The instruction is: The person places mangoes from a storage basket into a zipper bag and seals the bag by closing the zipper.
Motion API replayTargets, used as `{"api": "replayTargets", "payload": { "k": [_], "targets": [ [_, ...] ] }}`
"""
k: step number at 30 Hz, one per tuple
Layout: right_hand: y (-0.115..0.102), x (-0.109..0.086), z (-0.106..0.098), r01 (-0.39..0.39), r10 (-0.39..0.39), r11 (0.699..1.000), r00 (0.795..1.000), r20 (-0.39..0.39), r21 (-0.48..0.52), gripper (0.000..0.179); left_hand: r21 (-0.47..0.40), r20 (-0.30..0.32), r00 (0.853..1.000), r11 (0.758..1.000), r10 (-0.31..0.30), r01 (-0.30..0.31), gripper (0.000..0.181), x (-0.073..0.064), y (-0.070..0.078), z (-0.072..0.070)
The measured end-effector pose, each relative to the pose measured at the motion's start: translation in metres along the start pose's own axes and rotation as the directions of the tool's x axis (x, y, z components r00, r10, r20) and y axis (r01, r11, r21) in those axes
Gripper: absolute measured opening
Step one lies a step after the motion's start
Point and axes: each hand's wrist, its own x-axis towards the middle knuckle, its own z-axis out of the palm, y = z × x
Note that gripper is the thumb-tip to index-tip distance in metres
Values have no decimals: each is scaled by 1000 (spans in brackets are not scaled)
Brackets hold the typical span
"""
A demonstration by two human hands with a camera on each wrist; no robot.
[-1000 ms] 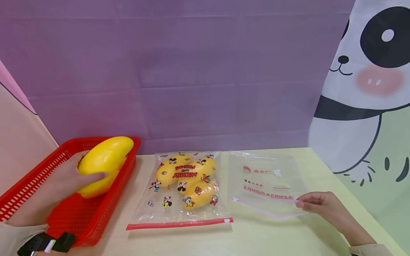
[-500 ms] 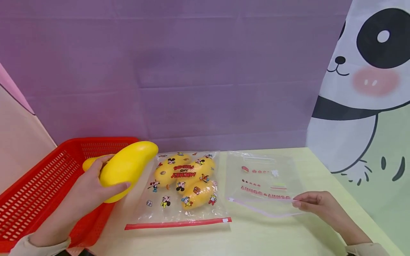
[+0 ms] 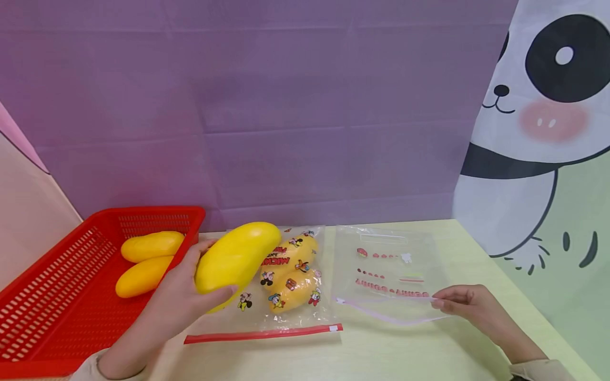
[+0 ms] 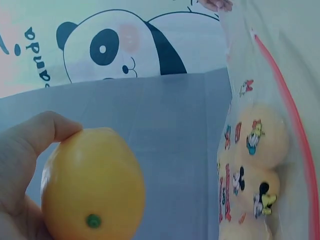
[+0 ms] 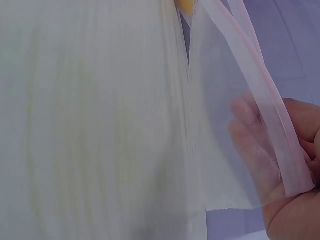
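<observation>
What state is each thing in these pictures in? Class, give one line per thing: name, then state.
Yellow fruit in the left hand: raised, gripped.
Two loose yellow fruits: lying side by side in the basket.
Red basket: upright, uncovered.
Red-zip bag: lying down, yellow fruit inside; seal unclear.
Pink-zip bag: no fruit inside, zip edge pinched by the right hand.

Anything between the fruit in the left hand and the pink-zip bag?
Yes: the red-zip bag lies on the table between the held fruit and the pink-zip bag. Nothing else visible stands there.
</observation>
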Motion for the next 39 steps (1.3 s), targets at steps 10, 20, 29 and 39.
{"api": "replayTargets", "payload": {
  "k": [10, 20, 29, 39],
  "targets": [
    [-2, 1, 4, 4, -4, 1000, 1000, -2, 6, 23, -52, 27, 998, 997, 53, -51, 82, 3, 16, 35],
    [-4, 4, 6, 11, -11, 999, 1000, -4, 32, 25, -144, 29, 995, 986, 90, -85, 77, 6, 29, 67],
    [-4, 0, 7, 20, -19, 999, 999, -34, 34, 26, -138, 55, 979, 972, 198, -189, 76, 9, 45, 94],
    [-3, -1, 4, 24, -22, 998, 999, -34, 57, 26, -85, 163, 946, 959, 280, -270, 77, 11, 60, 122]
  ]
}}
